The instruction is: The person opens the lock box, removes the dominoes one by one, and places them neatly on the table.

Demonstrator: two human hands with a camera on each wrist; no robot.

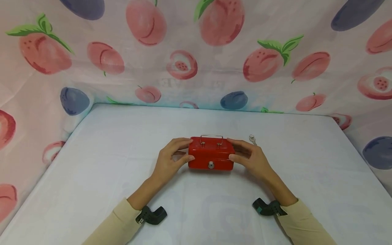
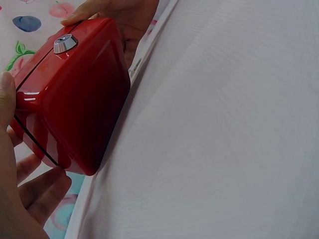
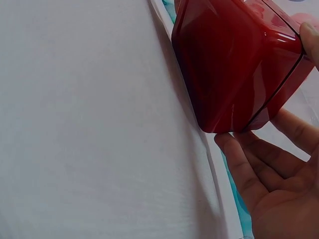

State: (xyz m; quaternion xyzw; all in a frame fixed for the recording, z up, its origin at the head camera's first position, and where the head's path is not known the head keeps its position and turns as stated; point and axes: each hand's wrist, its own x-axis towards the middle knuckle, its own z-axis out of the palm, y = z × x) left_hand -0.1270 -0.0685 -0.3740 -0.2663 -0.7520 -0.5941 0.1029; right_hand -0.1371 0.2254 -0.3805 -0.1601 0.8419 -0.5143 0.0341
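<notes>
A red metal cash box (image 1: pixel 214 153) is held between both hands near the middle of the white table. Its lid is down, the wire handle (image 1: pixel 211 135) stands up on top, and a round silver lock (image 1: pixel 211 165) faces the person. My left hand (image 1: pixel 166 160) grips the left end, thumb at the front corner and fingers behind. The right end is gripped by my right hand (image 1: pixel 255 160) in the same manner. Both wrist views show the box's underside, so it is raised or tilted off the cloth. Behind the right hand lie small silver keys (image 1: pixel 252 139), partly hidden.
White cloth covers the table (image 1: pixel 92 177). A fruit-printed curtain (image 1: pixel 147 68) rises along the back and both sides. Dark camera mounts sit on the left wrist (image 1: pixel 152 215) and the right wrist (image 1: pixel 268 207).
</notes>
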